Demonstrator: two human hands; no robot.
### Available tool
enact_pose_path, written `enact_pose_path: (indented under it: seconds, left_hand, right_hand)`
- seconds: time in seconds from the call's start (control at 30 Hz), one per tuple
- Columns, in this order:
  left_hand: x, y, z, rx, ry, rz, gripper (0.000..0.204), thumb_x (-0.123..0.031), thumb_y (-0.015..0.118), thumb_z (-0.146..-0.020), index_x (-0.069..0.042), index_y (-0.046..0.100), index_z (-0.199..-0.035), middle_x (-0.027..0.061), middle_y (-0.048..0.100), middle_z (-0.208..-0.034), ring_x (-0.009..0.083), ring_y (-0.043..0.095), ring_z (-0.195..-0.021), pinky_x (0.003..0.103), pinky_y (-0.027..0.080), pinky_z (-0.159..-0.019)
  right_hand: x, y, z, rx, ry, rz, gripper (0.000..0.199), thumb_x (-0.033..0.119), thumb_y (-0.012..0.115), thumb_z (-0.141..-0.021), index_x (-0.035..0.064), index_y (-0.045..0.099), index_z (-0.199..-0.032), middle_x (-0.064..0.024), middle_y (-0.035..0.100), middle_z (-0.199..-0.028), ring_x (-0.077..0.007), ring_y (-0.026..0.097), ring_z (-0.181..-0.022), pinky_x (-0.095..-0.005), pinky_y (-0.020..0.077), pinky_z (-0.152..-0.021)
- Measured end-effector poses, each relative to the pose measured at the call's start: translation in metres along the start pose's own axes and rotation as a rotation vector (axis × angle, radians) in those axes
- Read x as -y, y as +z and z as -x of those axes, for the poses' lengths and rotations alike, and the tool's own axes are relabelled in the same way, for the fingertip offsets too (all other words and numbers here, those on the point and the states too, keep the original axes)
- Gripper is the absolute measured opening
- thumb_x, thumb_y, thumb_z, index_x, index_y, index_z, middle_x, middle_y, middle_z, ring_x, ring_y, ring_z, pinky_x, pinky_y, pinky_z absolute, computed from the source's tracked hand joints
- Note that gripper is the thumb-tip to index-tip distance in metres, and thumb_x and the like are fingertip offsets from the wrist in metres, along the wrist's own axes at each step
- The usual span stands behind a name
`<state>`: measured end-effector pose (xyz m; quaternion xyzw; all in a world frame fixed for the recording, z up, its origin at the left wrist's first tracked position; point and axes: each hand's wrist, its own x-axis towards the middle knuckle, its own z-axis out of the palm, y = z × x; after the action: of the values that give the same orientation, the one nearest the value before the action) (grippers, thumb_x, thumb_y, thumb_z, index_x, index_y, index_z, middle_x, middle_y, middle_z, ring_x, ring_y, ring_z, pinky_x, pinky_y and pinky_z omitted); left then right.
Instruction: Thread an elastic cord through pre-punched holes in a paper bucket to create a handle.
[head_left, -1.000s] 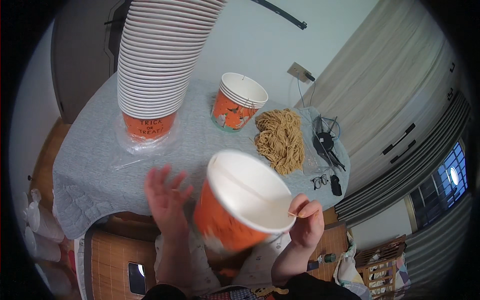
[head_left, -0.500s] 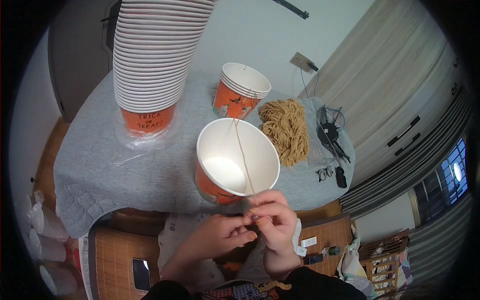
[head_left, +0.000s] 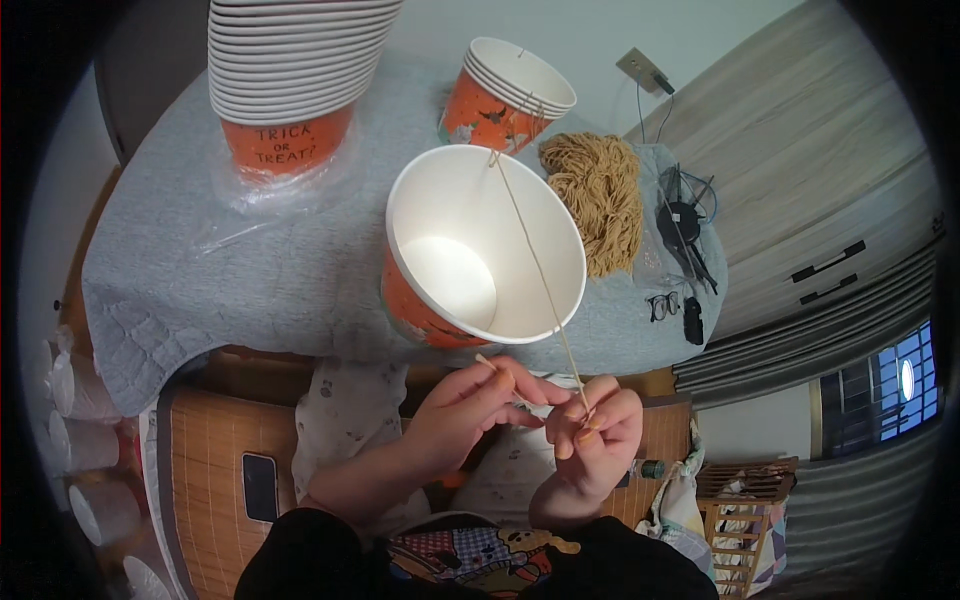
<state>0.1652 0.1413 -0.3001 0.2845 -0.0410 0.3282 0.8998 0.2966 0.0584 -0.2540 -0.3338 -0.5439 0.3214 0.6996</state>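
An orange paper bucket [head_left: 400, 300] with a white inside stands at the table's front edge. A tan string [head_left: 537, 262] is fastened at its far rim and runs taut across the opening to my right hand [head_left: 600, 432], whose fingers are closed on it. Beside it, my left hand [head_left: 462, 415] pinches the string too, and a short loose end pokes out above the thumb and index finger. Both hands are just in front of the bucket, over my lap. Fingers partly hide the string between them.
Behind stand a few nested orange buckets [head_left: 480, 105] with strings, and a tall bucket stack [head_left: 290, 110] in plastic at left. A tan yarn heap [head_left: 595, 205], glasses [head_left: 662, 306] and a black device [head_left: 682, 222] lie right. A phone [head_left: 260, 487] rests on the bamboo mat [head_left: 205, 440].
The view has shifted, so the table things sit higher. My hands have moved slightly apart, and the string's loose end now shows at my left fingers. The string looks tauter.
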Motion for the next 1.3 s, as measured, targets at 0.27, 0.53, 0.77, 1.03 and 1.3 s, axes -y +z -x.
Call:
enact_pose_path:
  seconds: [0.27, 0.53, 0.77, 1.03, 1.3]
  left_hand:
    - [-0.008, -0.003, 0.002, 0.105, 0.304, -0.379, 0.030, -0.021, 0.033, -0.104, -0.004, 0.047, -0.083, 0.0112, 0.060, -0.093, 0.0144, 0.053, -0.086, 0.027, 0.041, -0.082]
    - [-0.026, -0.002, 0.007, 0.094, 0.057, -0.701, 0.031, -0.026, 0.043, -0.100, -0.003, 0.055, -0.083, 0.0019, 0.053, -0.071, 0.0119, 0.049, -0.064, 0.028, 0.040, -0.060]
    - [-0.019, 0.009, 0.000, 0.100, -0.290, -0.791, 0.038, -0.031, 0.041, -0.100, -0.005, 0.058, -0.123, 0.0041, 0.058, -0.062, 0.0163, 0.058, -0.059, 0.030, 0.044, -0.059]
    - [0.013, 0.012, -0.002, -0.016, -0.061, -0.278, 0.039, -0.024, 0.034, -0.103, -0.003, 0.046, -0.134, -0.0023, 0.048, -0.074, 0.0047, 0.041, -0.062, 0.021, 0.037, -0.060]
    - [0.048, 0.004, -0.006, -0.245, 0.011, 0.177, 0.028, -0.026, 0.038, -0.102, -0.007, 0.046, -0.121, -0.0041, 0.046, -0.078, 0.0025, 0.039, -0.058, 0.017, 0.031, -0.050]
  right_hand:
    - [-0.005, -0.020, -0.006, -0.078, 0.185, -0.077, 0.009, -0.005, 0.058, -0.087, -0.0006, 0.055, -0.094, -0.0153, 0.055, -0.099, -0.0159, 0.059, -0.068, -0.0265, 0.0505, -0.063]
    - [-0.005, -0.005, -0.010, -0.038, 0.130, 0.169, 0.014, -0.010, 0.060, -0.084, -0.0046, 0.059, -0.096, -0.0155, 0.053, -0.109, -0.0199, 0.062, -0.088, -0.0298, 0.0529, -0.081]
    - [0.004, -0.002, -0.012, 0.006, -0.020, 0.430, 0.008, -0.002, 0.071, -0.078, 0.0024, 0.067, -0.083, -0.0143, 0.068, -0.094, -0.0234, 0.066, -0.088, -0.0355, 0.0522, -0.082]
    - [-0.003, -0.005, -0.007, -0.046, -0.173, 0.378, 0.013, 0.003, 0.074, -0.078, 0.0055, 0.064, -0.085, -0.0110, 0.065, -0.095, -0.0198, 0.063, -0.081, -0.0400, 0.0491, -0.084]
    - [-0.001, 0.012, -0.035, 0.075, -0.129, 0.959, 0.026, 0.009, 0.082, -0.067, 0.0054, 0.064, -0.085, -0.0068, 0.064, -0.081, -0.0215, 0.057, -0.073, -0.0340, 0.0448, -0.070]
